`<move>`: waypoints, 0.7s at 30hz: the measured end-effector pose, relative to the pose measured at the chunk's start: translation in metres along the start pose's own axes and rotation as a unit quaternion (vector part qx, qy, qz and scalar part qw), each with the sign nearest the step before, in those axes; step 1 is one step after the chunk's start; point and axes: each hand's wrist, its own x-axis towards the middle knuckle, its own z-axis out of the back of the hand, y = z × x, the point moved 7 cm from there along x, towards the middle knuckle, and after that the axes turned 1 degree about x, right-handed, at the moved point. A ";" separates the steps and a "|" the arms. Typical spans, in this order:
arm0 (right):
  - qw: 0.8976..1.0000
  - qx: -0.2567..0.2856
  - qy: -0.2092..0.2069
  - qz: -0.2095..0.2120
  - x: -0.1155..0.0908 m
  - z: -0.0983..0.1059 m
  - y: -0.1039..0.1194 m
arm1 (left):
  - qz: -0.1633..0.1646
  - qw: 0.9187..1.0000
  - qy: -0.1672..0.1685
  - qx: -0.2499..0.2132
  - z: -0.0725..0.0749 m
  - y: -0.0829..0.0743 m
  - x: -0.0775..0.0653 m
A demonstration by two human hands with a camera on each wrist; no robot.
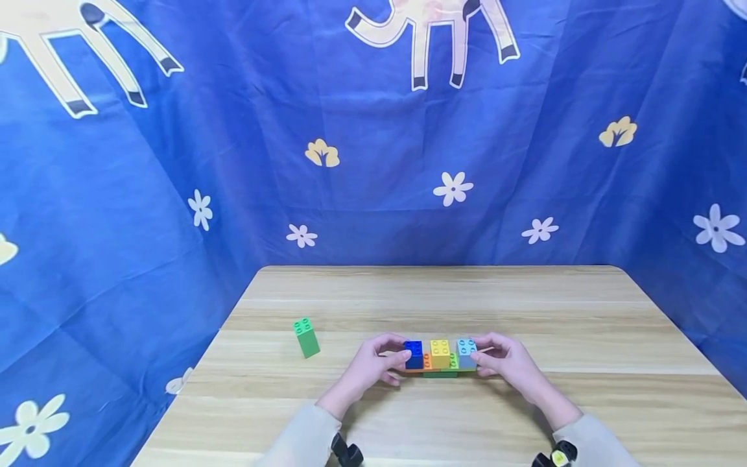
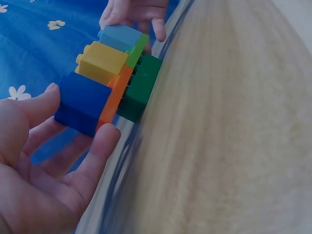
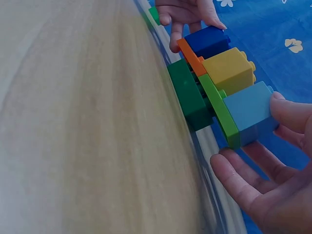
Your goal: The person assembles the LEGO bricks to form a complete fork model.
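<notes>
A small toy-brick build spans the space between both hands. On top stand a dark blue brick, a yellow brick and a light blue brick in a row. They sit on an orange plate and a lime green plate, laid end to end. Beneath the plates is a dark green brick, its studs showing in a narrow gap. My left hand grips the dark blue end, thumb at the brick's top and fingers behind and below. My right hand likewise grips the light blue end.
Left of the hands, a tall green brick stands alone on the wooden table. Blue patterned cloth hangs behind the table and along both sides.
</notes>
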 end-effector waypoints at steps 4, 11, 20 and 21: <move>1.000 0.000 0.006 -0.002 0.001 0.000 0.000 | 0.006 1.000 -0.002 0.001 0.000 -0.002 0.000; 1.000 0.018 0.004 -0.008 -0.001 0.001 -0.002 | 0.013 1.000 -0.005 0.011 -0.001 -0.002 0.002; 1.000 0.012 -0.006 -0.007 -0.004 0.001 -0.004 | 0.012 1.000 0.003 0.015 -0.002 -0.001 0.003; 1.000 0.011 -0.007 -0.006 -0.004 0.001 -0.004 | 0.010 1.000 0.003 0.015 -0.002 -0.001 0.002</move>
